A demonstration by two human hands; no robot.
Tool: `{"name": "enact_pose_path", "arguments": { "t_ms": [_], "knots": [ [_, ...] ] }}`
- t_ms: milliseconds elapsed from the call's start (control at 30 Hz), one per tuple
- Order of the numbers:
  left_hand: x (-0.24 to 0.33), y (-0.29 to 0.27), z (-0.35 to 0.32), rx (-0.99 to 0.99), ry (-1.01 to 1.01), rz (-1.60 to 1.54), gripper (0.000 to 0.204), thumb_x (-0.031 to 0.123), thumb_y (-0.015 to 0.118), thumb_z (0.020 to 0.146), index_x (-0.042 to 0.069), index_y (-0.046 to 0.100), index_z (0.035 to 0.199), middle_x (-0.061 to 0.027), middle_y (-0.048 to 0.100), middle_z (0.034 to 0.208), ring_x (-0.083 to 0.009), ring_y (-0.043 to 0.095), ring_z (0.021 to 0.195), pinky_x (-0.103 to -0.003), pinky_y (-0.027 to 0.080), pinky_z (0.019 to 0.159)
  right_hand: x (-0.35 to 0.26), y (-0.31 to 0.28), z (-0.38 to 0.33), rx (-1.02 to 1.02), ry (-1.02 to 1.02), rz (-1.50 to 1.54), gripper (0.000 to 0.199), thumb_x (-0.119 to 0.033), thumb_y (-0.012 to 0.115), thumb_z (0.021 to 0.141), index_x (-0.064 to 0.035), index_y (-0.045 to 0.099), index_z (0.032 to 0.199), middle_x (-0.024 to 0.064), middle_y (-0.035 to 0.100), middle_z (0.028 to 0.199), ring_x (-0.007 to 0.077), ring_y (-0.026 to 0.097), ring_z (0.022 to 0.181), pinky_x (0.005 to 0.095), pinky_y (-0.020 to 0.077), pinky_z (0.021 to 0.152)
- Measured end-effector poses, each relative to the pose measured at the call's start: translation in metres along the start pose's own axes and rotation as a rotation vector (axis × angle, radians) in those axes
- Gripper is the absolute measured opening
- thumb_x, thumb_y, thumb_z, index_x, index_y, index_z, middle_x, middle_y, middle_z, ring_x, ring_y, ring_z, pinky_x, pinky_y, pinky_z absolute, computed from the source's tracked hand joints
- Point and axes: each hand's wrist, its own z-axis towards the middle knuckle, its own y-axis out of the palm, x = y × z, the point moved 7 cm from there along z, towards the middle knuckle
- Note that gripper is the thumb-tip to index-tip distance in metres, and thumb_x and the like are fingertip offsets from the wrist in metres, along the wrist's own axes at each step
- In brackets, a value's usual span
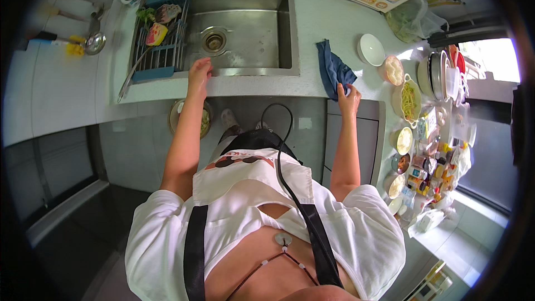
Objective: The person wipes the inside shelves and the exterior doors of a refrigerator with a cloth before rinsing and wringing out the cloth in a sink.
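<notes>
My right hand [349, 99] pinches the lower corner of a dark blue cloth [332, 67], which lies spread and creased on the counter right of the sink. Over the front rim of the stainless steel sink [256, 71] hovers my left hand [200, 76], its fingers loosely bent with nothing visible in them. A round drain [214, 42] sits in the sink's floor, and I see no dishes in the basin. On the sink's left side rests a blue-ended drying rack [153, 72] holding a yellow and pink sponge [156, 34] and some green leaves [146, 15].
Right of the cloth stand a white bowl [371, 49], a pink bowl [392, 71] and a dish of green strips [409, 100]. Bottles and jars [429, 175] crowd the right counter. Ladles [95, 42] hang at left. A bowl [206, 121] sits below the counter near my left forearm.
</notes>
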Motion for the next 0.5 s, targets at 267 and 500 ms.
{"name": "enact_pose_path", "arguments": {
  "t_ms": [267,500],
  "knots": [
    [0.015,-0.05,-0.024,0.174,0.144,0.275,0.019,0.017,0.055,0.084,0.011,0.059,0.101,0.0027,0.055,0.094,-0.009,0.049,0.085,-0.026,0.038,0.077,-0.056,0.02,-0.017,-0.102,-0.245,-0.092,0.059,-0.032,0.061,0.074,-0.0218,0.042,0.13,0.0086,0.033,0.139,0.039,0.049,0.107,0.0431,0.0425,0.088],
    [0.029,-0.109,-0.023,0.197,0.13,0.154,0.018,0.013,0.054,0.082,0.012,0.06,0.099,0.0049,0.055,0.088,-0.008,0.047,0.076,-0.025,0.038,0.07,-0.147,0.081,-0.102,-0.147,-0.499,0.094,0.054,-0.024,0.059,0.073,-0.0182,0.047,0.125,0.0118,0.039,0.134,0.0361,0.051,0.104,0.0416,0.0438,0.086]
  ]
}}
